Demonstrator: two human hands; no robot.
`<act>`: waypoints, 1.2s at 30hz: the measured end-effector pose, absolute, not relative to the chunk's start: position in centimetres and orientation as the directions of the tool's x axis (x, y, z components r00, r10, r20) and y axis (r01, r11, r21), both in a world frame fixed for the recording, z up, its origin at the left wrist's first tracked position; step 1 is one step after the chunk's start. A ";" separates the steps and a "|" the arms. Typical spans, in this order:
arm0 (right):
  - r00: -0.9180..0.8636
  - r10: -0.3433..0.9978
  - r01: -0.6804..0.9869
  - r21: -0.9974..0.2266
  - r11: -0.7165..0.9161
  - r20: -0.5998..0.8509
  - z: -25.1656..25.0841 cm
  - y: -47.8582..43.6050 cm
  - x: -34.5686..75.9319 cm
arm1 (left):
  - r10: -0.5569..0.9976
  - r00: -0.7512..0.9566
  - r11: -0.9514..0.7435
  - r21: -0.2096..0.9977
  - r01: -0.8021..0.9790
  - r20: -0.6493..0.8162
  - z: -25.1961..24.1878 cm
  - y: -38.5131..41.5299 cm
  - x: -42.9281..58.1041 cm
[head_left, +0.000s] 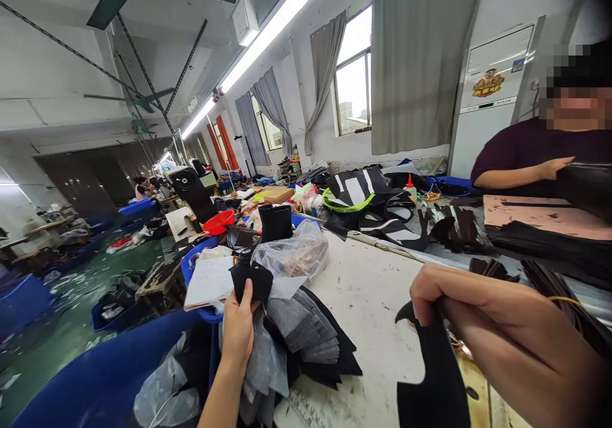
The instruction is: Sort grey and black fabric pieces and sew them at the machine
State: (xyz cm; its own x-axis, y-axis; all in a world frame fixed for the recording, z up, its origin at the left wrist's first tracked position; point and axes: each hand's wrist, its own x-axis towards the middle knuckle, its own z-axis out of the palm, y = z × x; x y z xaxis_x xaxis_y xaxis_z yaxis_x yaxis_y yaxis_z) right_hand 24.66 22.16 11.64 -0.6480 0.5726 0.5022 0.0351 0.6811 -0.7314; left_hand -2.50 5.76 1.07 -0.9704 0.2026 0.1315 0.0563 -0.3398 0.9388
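Note:
My left hand (pixel 239 326) is closed on a small black cut piece (pixel 252 282), with the thumb pressed on its face. Just beside that hand, a fanned stack of grey-backed black pieces (pixel 306 326) lies on the white table. On the right, my right hand (pixel 444 291) is bent at the wrist, its fingers pinching the top of a larger black cut piece (pixel 433 364) with a curved notch. That piece hangs down over the table's near side. Part of a metal machine plate (pixel 478 386) shows behind it; the right fingertips are partly hidden.
A clear plastic bag (pixel 291 249) and an open notebook (pixel 210 281) lie beyond my left hand. Blue bins (pixel 119 370) stand at the left. Across the white table (pixel 363 287), a co-worker (pixel 521 154) holds black material. A red-capped bottle (pixel 410 189) stands among cut pieces.

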 end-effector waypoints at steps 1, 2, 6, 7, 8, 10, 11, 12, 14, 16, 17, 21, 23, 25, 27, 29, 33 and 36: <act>-0.649 0.573 0.038 -0.731 0.682 0.501 11.7 22.1 24.7 | 0.205 -0.969 -0.337 0.940 0.060 0.136 1.0 5.7 -2.5; -0.649 0.573 0.043 -0.729 0.684 0.500 11.7 22.1 24.6 | 0.207 -0.968 -0.332 0.941 0.065 0.140 0.9 5.7 -2.5; -0.651 0.563 0.040 -0.717 0.696 0.510 11.7 22.3 24.6 | 0.209 -0.964 -0.298 0.949 0.098 0.165 0.6 5.6 -2.7; -0.654 0.557 0.038 -0.713 0.700 0.512 11.6 22.3 24.6 | 0.211 -0.962 -0.285 0.952 0.111 0.175 0.6 5.6 -2.8; -0.658 0.552 0.040 -0.708 0.705 0.512 11.6 22.4 24.6 | 0.216 -0.958 -0.269 0.955 0.126 0.187 0.6 5.6 -2.8; -0.669 0.539 0.041 -0.698 0.715 0.512 11.6 22.4 24.5 | 0.238 -0.948 -0.224 0.961 0.160 0.213 1.0 5.5 -2.5; -0.673 0.532 0.039 -0.694 0.719 0.513 11.7 22.4 24.5 | 0.261 -0.937 -0.195 0.964 0.182 0.230 1.3 5.4 -2.2; -0.674 0.527 0.032 -0.692 0.721 0.518 11.8 22.3 24.5 | 0.303 -0.919 -0.162 0.964 0.209 0.251 1.7 5.3 -1.6; -0.663 0.522 0.019 -0.685 0.728 0.536 12.0 22.1 24.4 | 0.433 -0.854 -0.105 0.957 0.271 0.289 2.7 5.0 0.2; -0.646 0.533 0.026 -0.682 0.731 0.546 12.1 22.1 24.5 | 0.618 -0.712 -0.055 0.921 0.385 0.334 3.5 4.4 2.5; -0.638 0.538 0.031 -0.680 0.733 0.551 12.1 22.1 24.5 | 0.704 -0.615 -0.042 0.886 0.462 0.354 3.7 4.0 3.7; -0.718 0.450 -0.028 -0.667 0.744 0.531 11.9 22.4 24.5 | 0.776 -0.452 -0.088 0.786 0.613 0.440 3.9 2.5 7.4; -0.836 0.300 -0.096 -0.660 0.745 0.459 11.7 22.0 24.0 | 0.705 -0.539 -0.143 0.837 0.529 0.461 3.9 2.0 8.6; -0.916 0.148 -0.146 -0.654 0.742 0.373 11.5 21.1 23.0 | 0.698 -0.591 -0.152 0.891 0.428 0.404 4.0 1.8 9.6; -0.933 0.101 -0.166 -0.663 0.730 0.346 11.2 19.7 21.7 | 0.726 -0.614 -0.100 0.930 0.353 0.311 4.2 1.7 10.3; -0.928 0.165 -0.137 -0.717 0.683 0.334 10.6 18.4 20.6 | 0.692 -0.696 -0.043 0.974 0.224 0.191 4.3 1.2 10.2; -0.952 0.262 -0.014 -0.874 0.485 0.160 9.1 17.5 18.9 | 0.455 -0.889 -0.185 0.970 -0.158 -0.058 3.9 -0.9 7.6; -0.961 0.262 0.008 -0.939 0.344 0.088 8.4 17.3 16.7 | 0.319 -0.931 -0.315 0.907 -0.280 -0.177 3.1 -2.4 4.4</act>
State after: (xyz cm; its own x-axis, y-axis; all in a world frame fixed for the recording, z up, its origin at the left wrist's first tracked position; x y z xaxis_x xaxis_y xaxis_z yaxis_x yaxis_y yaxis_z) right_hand 16.68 17.26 8.42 -0.9610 0.2623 0.0880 0.0079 0.3441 -0.9389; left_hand 4.36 -2.44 3.13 -0.9310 0.3190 -0.1772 -0.2805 -0.3150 0.9067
